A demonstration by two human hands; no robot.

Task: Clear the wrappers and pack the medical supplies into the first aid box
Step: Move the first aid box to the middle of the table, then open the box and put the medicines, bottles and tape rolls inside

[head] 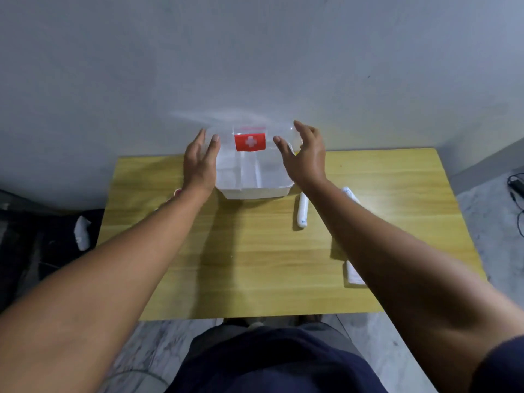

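Grey wall [255, 52] rises behind a yellow wood table [255, 251]. At the middle of the table's far edge stands the clear box [255, 191], dividers showing inside, its lid [226, 137] blurred and raised, with a red cross label [250, 142] on it. The left hand [200, 160] is at the lid's left edge, fingers straight and spread. The right hand [306, 157] is at the lid's right corner, fingers wide and loosely bent; I cannot tell if either touches it. A white roll [302, 212] lies just right of the box, another [347, 191] partly hidden by the right forearm. A flat white packet [353, 275] lies near the right edge.
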